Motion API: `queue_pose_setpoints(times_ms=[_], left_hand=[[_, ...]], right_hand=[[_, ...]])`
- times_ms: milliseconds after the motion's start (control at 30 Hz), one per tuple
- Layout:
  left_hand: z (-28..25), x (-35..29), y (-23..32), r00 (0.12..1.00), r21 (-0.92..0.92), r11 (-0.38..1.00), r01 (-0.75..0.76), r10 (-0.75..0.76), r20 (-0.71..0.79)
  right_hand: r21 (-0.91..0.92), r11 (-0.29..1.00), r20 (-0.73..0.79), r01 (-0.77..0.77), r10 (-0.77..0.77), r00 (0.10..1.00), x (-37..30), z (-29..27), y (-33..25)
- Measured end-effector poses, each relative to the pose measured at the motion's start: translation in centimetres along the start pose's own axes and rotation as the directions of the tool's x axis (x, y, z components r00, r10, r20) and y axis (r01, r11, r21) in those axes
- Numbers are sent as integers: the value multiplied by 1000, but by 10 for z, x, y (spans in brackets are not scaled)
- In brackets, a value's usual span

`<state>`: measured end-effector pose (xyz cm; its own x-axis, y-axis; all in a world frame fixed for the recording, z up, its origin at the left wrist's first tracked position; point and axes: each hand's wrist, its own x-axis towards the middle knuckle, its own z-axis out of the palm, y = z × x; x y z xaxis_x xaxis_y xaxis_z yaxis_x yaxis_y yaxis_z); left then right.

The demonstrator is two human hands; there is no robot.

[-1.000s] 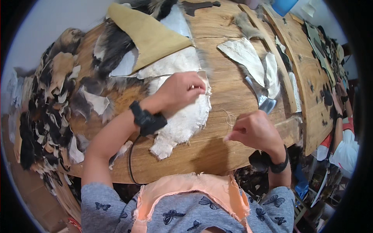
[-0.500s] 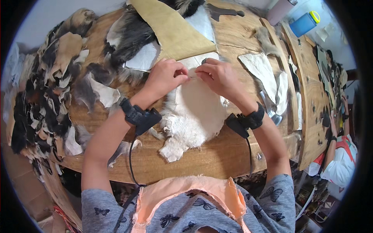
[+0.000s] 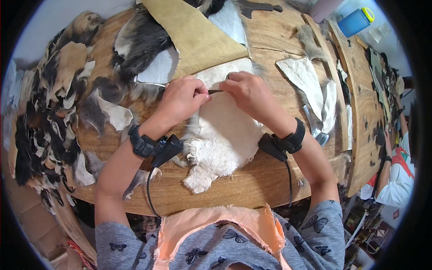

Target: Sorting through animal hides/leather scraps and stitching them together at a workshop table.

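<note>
A pale animal pelt (image 3: pixel 229 130) lies skin side up before me, with grey fur showing along its left edge. At its far end both hands work close together. My left hand (image 3: pixel 185 98) is closed, thumb and forefinger pinched at the pelt's far edge. A short gap away, my right hand (image 3: pixel 245 92) has its fingers curled down onto the same edge. A thin dark line shows between the fingertips, too small to name. Just beyond lies another pale piece of hide (image 3: pixel 218 76), partly covered by a tan pointed sheet (image 3: pixel 202 42).
Black-and-white fur (image 3: pixel 148 33) lies under the tan sheet. Fur scraps (image 3: pixel 49 112) are heaped at left. White hide pieces (image 3: pixel 303 81) rest at right beside a wooden strip (image 3: pixel 330 67). A blue bottle (image 3: pixel 355 22) stands far right. A co-worker's arm (image 3: pixel 387 148) shows at the right edge.
My left hand has shifted slightly left and nearer, widening the gap between my hands. My right hand has come slightly nearer, its fingers still at the pelt's edge.
</note>
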<state>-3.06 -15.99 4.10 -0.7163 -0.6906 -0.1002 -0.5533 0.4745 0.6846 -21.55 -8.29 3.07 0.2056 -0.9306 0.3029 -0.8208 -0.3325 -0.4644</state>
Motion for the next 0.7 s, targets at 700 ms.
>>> queue_pose_setpoints(times_ms=[700], left_hand=[[25, 2, -17, 920, 98, 944, -315, 329, -214]], right_hand=[[126, 992, -69, -23, 32, 997, -9, 13, 13]])
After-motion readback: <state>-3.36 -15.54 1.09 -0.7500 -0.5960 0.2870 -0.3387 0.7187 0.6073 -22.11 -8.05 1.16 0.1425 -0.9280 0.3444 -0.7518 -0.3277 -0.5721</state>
